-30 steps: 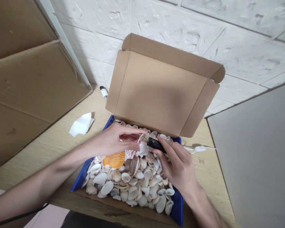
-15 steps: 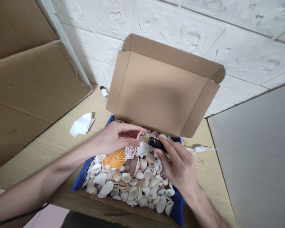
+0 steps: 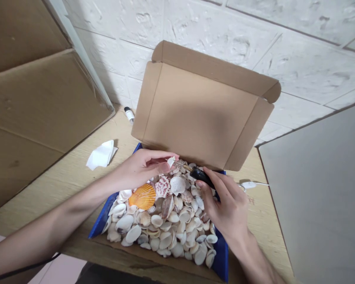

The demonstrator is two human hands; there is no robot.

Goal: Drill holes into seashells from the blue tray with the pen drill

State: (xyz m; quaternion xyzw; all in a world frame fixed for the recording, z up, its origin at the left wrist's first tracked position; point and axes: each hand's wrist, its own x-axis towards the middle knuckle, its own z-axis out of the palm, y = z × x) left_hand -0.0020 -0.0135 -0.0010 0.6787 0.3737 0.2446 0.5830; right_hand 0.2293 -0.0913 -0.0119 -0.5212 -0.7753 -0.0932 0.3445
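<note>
My left hand (image 3: 144, 167) comes in from the left above the box of shells. Its thumb and fingers pinch a small white seashell (image 3: 171, 161). From the right, my right hand (image 3: 226, 197) grips a black mini drill (image 3: 201, 176) with a brass-coloured tip (image 3: 187, 168) pointing left toward that shell. A short gap separates the tip from the shell. Beneath both hands lie many loose white and pale shells (image 3: 165, 238). An orange scallop shell (image 3: 142, 196) and a red-speckled scallop shell (image 3: 162, 186) rest just below my left hand.
The cardboard box's lid (image 3: 201, 106) stands raised against the white brick wall (image 3: 310, 51). Blue lining (image 3: 221, 252) edges the box. On the wooden table (image 3: 77, 173) are a folded white tissue (image 3: 101, 154), a small black-capped bottle (image 3: 129, 114) and a white cord (image 3: 251, 184). Large cardboard (image 3: 38, 106) stands left.
My right hand has drawn the mini drill back to the right, away from the shell. The small shell has turned and shifted slightly left and up in my left fingers.
</note>
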